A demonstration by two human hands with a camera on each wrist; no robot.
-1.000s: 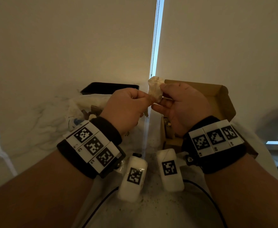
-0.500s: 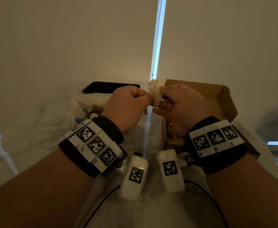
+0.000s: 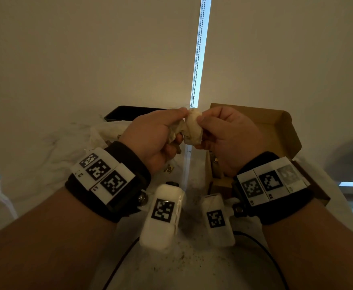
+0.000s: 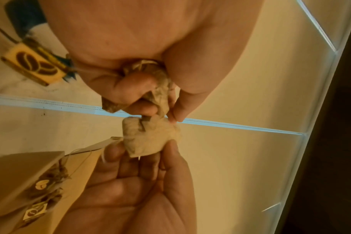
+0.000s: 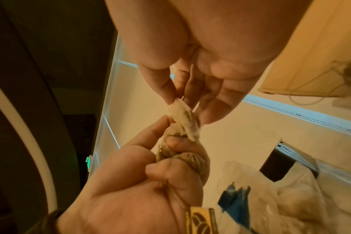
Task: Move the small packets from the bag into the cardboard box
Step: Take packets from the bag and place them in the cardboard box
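My left hand (image 3: pixel 177 124) grips a bunch of crumpled brown packets (image 3: pixel 176 132), also seen in the left wrist view as the brown packets (image 4: pixel 150 82). Touching that bunch is a pale small packet (image 3: pixel 193 126), pinched between the thumb and fingers of my right hand (image 3: pixel 204 126). The same pale packet (image 5: pixel 183 118) hangs from the right fingertips above the left fist. Both hands are raised just left of the open cardboard box (image 3: pixel 276 126), which holds several tagged packets (image 4: pixel 46 182). The thin plastic bag (image 3: pixel 100 135) lies crumpled behind my left wrist.
A black flat tray (image 3: pixel 129 111) sits behind the bag against the blinds. A yellow tag with a coffee-bean print (image 5: pixel 200 221) dangles below my left hand. Crumbs dot the white tabletop (image 3: pixel 192 268) near me. The blind cord (image 3: pixel 196 59) hangs between the hands.
Both hands have stayed together by the box. The left hand has turned, so its brown bunch now shows, and the pale packet sits slightly apart from it.
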